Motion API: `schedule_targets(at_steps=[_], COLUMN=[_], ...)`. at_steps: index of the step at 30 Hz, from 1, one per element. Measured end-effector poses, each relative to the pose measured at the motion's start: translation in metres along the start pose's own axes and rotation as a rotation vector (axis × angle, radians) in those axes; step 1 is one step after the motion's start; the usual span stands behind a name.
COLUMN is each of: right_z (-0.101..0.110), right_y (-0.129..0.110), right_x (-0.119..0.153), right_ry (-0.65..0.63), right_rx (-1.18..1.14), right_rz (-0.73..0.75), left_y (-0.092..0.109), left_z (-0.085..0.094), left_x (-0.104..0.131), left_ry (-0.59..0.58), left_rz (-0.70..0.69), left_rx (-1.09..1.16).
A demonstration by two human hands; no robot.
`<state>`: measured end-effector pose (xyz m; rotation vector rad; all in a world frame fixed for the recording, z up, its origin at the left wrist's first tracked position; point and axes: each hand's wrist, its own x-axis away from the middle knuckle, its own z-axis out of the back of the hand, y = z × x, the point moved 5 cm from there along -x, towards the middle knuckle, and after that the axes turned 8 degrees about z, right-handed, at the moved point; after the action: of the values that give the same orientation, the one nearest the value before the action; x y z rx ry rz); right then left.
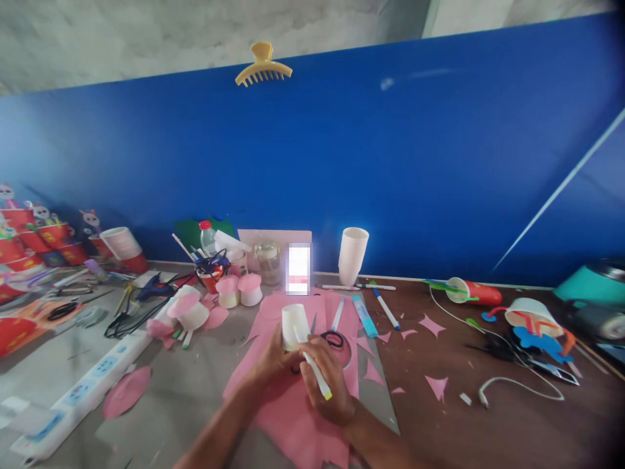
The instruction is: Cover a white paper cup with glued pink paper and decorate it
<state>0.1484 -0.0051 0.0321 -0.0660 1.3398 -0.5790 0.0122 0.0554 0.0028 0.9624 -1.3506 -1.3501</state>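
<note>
Left hand grips 1 white cup over the pink paper; right hand grips 1 marker, its tip by the cup, touching or not I cannot tell. From the cup, stacked cups stand well apart at 1 o'clock; at 4 o'clock, past the paper's edge, scraps lie spaced on the brown tabletop.

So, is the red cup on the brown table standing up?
Tipped over: the red cup lies on its side, opening leftward.
</note>
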Motion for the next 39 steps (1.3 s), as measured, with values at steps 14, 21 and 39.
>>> schedule_targets(at_steps=[14,21,39], right_z=[0.0010,-0.0002,0.0007], right_y=[-0.0011,-0.0011,-0.0033], right_x=[-0.0008,-0.0018,-0.0012], right_ry=[0.003,-0.016,0.001], right_rx=[-0.009,-0.006,0.054], right_rz=[-0.008,-0.017,0.010], left_y=[-0.0036,-0.0007,0.0043], left_z=[0.0012,0.0002,-0.0036], left_x=[0.0015,0.0024,0.0052], left_ry=[0.006,0.017,0.040], left_rz=[0.041,0.023,0.046], left_rx=[-0.021,-0.017,0.059])
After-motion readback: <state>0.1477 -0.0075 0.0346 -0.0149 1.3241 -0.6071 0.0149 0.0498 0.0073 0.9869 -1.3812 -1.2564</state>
